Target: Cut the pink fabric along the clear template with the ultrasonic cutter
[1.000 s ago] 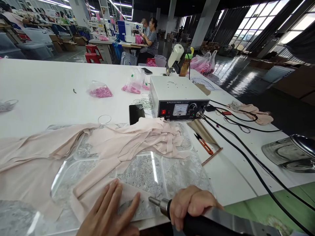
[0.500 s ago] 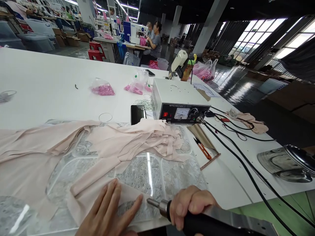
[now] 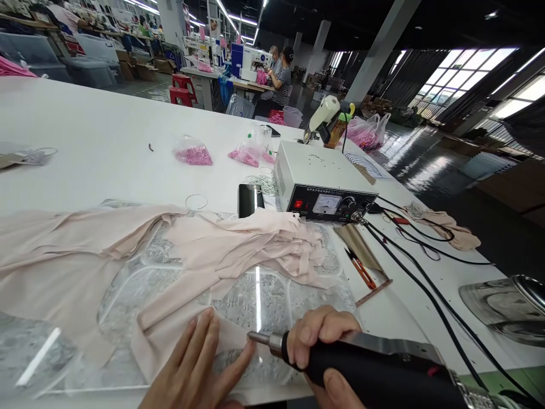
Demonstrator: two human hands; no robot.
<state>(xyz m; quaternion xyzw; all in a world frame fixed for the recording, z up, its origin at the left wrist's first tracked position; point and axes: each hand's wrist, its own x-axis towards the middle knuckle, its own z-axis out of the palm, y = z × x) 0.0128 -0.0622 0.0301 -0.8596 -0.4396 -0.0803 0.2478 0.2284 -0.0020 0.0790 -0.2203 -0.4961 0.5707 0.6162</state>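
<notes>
My left hand [image 3: 198, 363] lies with its fingers spread on a strip of pale pink fabric [image 3: 170, 329], pressing it against a clear patterned sheet [image 3: 259, 301]. My right hand [image 3: 323, 346] is wrapped round the black body of a handheld tool [image 3: 374, 369]. The tool's metal tip [image 3: 259, 337] points left and meets the fabric edge beside my left thumb; whether it touches the thumb I cannot tell. More pale pink pieces [image 3: 251, 244] lie overlapped behind my hands and to the left.
Behind the fabric stand a control box [image 3: 327, 170] and a dark phone [image 3: 250, 200]. Orange snips [image 3: 361, 270], black cables [image 3: 417, 284] and a metal container [image 3: 502, 307] are at the right. Pink-filled bags [image 3: 193, 153] lie farther back. People sit at distant sewing machines.
The tool in my right hand has shifted left and slightly up, its tip now at the fabric by my left thumb. The whole view has shifted a little.
</notes>
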